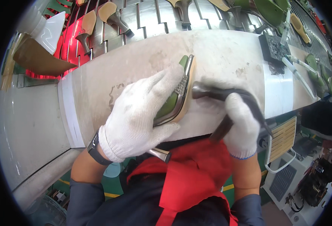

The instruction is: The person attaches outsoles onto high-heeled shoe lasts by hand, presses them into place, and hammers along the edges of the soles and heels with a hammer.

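A high-heeled shoe (pixel 180 101) is tilted on its side over the white bench, gripped by my white-gloved left hand (pixel 137 113). It has a green lining, a silvery textured strap, a shiny metallic edge and a beige outsole facing right. Its metallic heel (pixel 160 154) sticks out below my left wrist, past the bench edge. My right hand (pixel 243 122), also gloved, is closed round the dark handle of a hammer (pixel 220 93). The hammer's rounded silver face points at the outsole, close beside it; contact cannot be told. Motion blurs the hammer and right glove.
Behind the bench (pixel 226 52) runs a slatted metal conveyor (pixel 147 17) carrying several heeled soles. A dark block (pixel 274 48) and a glue brush (pixel 297 77) lie at the right. A brown curved sheet (pixel 38 58) is at the left; a slatted chair back (pixel 282 141) stands at lower right.
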Demonstrator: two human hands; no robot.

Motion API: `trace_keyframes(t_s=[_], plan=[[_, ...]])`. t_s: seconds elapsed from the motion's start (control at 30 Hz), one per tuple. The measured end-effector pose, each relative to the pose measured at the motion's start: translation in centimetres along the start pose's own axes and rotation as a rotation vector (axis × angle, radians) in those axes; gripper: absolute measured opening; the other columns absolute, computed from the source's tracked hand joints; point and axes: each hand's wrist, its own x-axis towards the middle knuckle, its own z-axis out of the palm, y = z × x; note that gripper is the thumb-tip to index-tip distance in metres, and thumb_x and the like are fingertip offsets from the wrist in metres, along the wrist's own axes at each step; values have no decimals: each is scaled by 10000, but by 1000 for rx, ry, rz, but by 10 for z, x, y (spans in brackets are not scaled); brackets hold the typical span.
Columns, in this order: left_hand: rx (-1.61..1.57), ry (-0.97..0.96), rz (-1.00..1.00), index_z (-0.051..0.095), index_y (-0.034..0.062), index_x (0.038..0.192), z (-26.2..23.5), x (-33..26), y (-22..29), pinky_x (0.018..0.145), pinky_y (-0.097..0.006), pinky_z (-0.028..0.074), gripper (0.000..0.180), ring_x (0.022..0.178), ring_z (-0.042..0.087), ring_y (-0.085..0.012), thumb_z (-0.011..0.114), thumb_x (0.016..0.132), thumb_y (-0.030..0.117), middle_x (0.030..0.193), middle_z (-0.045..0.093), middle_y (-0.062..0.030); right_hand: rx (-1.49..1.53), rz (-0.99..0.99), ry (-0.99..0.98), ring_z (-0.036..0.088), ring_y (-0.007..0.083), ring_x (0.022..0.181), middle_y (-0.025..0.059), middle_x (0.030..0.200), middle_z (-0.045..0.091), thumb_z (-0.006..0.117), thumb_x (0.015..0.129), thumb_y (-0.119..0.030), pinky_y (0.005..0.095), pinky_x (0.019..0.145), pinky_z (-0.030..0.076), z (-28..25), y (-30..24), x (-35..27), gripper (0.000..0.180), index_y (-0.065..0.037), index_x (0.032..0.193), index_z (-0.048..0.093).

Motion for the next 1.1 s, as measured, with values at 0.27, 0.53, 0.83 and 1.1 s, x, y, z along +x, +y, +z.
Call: trace_keyframes(t_s=[0.27, 0.53, 0.83, 1.1], plan=[[24, 20, 48, 500, -21, 1590, 1, 6, -2, 1125, -496, 487, 1029, 1342, 626, -437, 924, 656, 63, 1513, 605, -260, -44, 10, -112, 750, 236, 1168, 182, 1203, 794, 726, 981, -28, 392, 1025, 596, -1, -30, 14, 281, 34, 1255, 738], [-88, 53, -33, 517, -25, 1554, 0, 5, -3, 1020, -481, 526, 924, 1167, 686, -405, 896, 719, 85, 1377, 665, -241, -217, -59, -105, 767, 283, 1097, 191, 1131, 782, 797, 912, -101, 467, 1055, 585, 8, -44, 17, 379, 87, 1227, 704], [-107, 49, 60, 447, -113, 1572, 3, 6, -18, 1029, -544, 519, 1143, 1154, 680, -459, 966, 583, 131, 1335, 657, -290, -442, 104, -121, 765, 357, 1122, 244, 1227, 763, 768, 922, -176, 487, 1046, 602, 10, -61, 33, 447, 101, 1258, 666], [-84, 83, 67, 447, -104, 1571, 5, 2, -17, 1037, -545, 518, 1139, 1193, 668, -470, 961, 576, 103, 1392, 636, -301, -670, -101, -160, 768, 368, 1123, 294, 1219, 748, 660, 963, -90, 463, 1006, 637, 6, -61, 79, 370, 125, 1263, 636]])
